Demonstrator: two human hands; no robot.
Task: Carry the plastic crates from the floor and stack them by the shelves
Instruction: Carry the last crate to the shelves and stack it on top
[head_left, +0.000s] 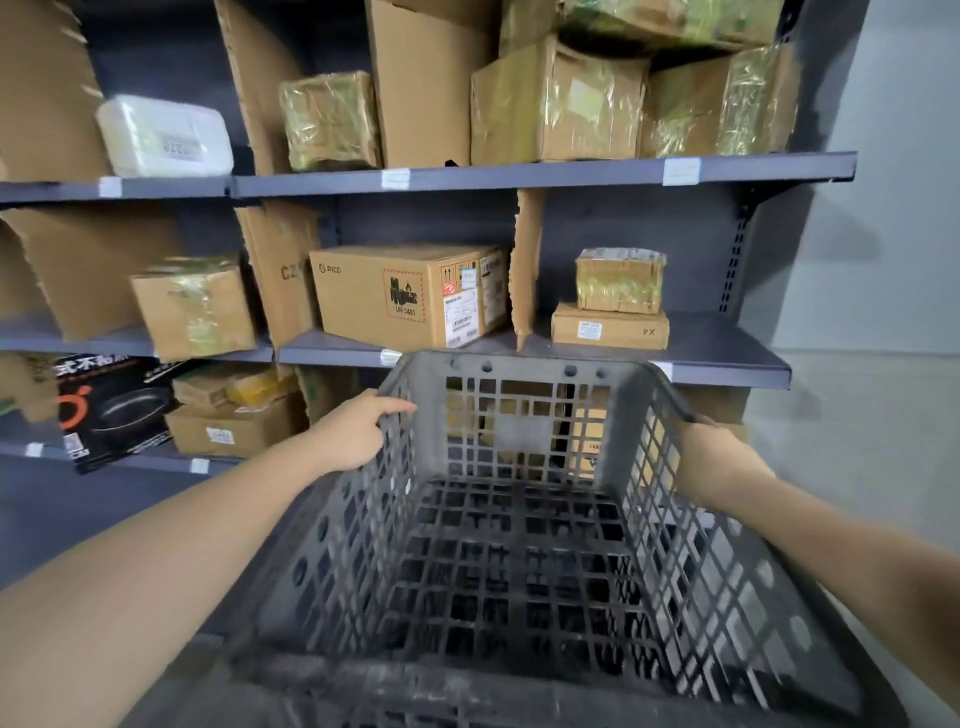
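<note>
Right in front of the shelves (519, 176), one grey plastic crate (519, 545) is up off the floor, carried with the left hand (353, 434) curled over its left rim and the right hand (711, 457) gripping the right wall. I'd judge it mid-carry, not yet set down; no stack shows. The crate is rigid open lattice, dusty, empty, with cardboard boxes (405, 296) behind.

dark grey lattice crate (519, 545), brown cardboard boxes (405, 296), grey-blue shelves (519, 174), white container (166, 136), black box w/ orange (111, 410)
</note>
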